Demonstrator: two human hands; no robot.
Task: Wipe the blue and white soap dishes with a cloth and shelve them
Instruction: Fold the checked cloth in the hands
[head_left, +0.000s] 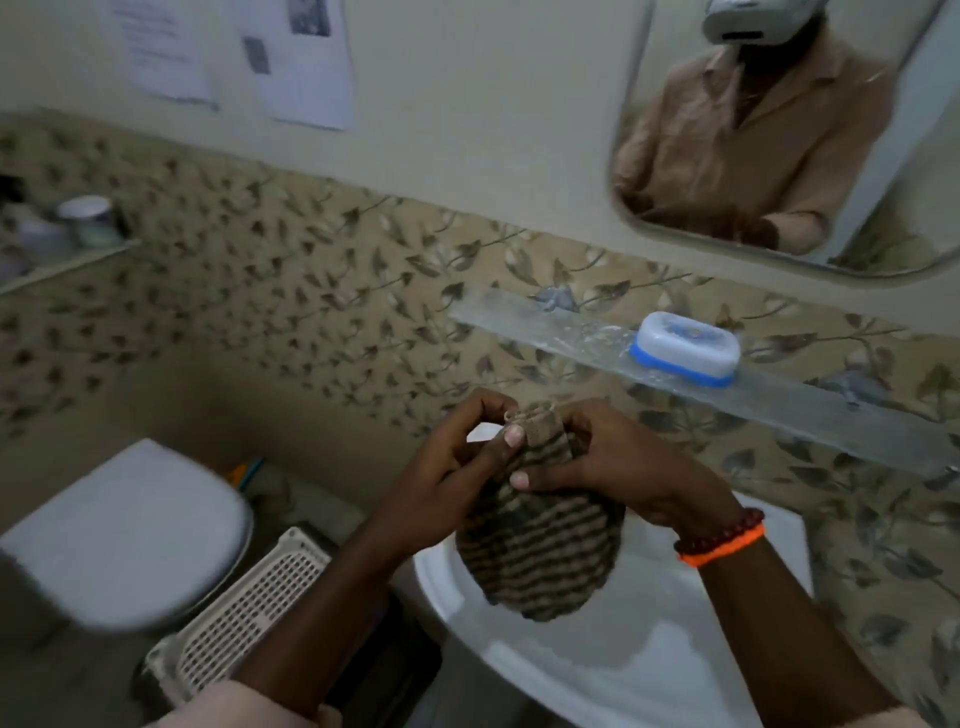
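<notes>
Leaf-patterned tiles (311, 291) — dim bathroom.

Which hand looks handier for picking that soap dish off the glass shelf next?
Probably the right hand. The soap dish sits on the glass shelf up and to the right, nearer that hand. Both hands grip the striped cloth, so the left hand could hold it alone.

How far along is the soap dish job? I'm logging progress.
One blue and white soap dish already sits on the glass shelf. Both the left hand and right hand grip the striped cloth over the sink. Whether a dish lies inside the cloth cannot be seen.
</notes>
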